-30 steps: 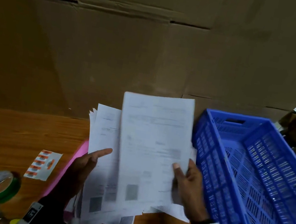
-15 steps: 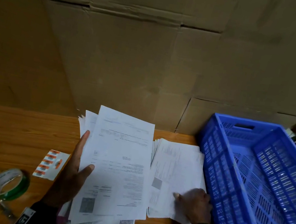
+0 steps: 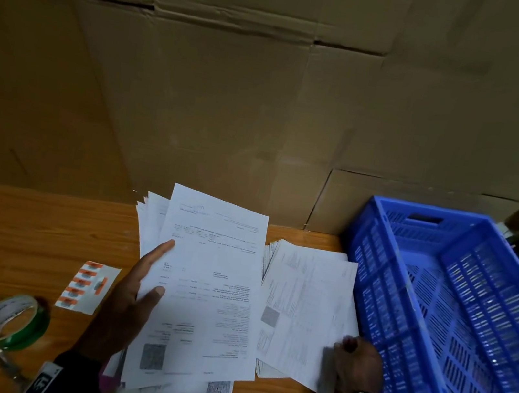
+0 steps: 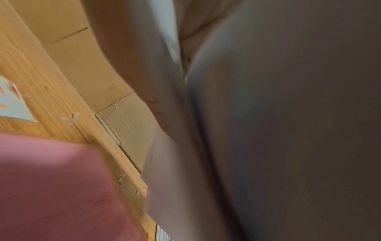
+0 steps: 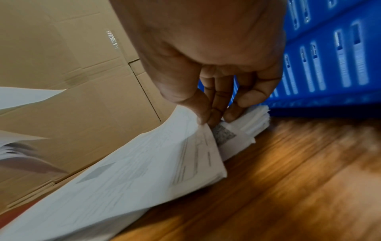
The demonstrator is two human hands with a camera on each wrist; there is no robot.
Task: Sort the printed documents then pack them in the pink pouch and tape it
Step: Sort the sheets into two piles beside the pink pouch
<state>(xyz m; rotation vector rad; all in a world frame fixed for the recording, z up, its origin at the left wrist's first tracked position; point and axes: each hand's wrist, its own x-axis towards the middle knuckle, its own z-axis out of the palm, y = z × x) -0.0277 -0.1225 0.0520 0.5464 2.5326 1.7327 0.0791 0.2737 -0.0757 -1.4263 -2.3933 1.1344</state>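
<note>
The left hand (image 3: 128,308) holds a fanned sheaf of white printed documents (image 3: 205,293) tilted up off the wooden surface (image 3: 25,227), thumb across the top sheet and the other fingers hidden behind the paper. The right hand (image 3: 357,364) pinches the near corner of one sheet between thumb and fingertips (image 5: 208,114), over a second, flat pile of white printed sheets (image 3: 305,305) lying just beside the blue slatted plastic crate (image 3: 440,293). That pile runs lengthwise away from the person, directly under the right hand, so the right hand is the nearer one for laying the sheet down. The pink pouch (image 4: 53,187) lies flat beneath the left-hand sheaf, mostly covered. A green-cored roll of clear tape (image 3: 14,320) and a white label sheet with orange stickers (image 3: 87,284) rest to the left, well apart from both piles. Sorting looks unfinished.
</note>
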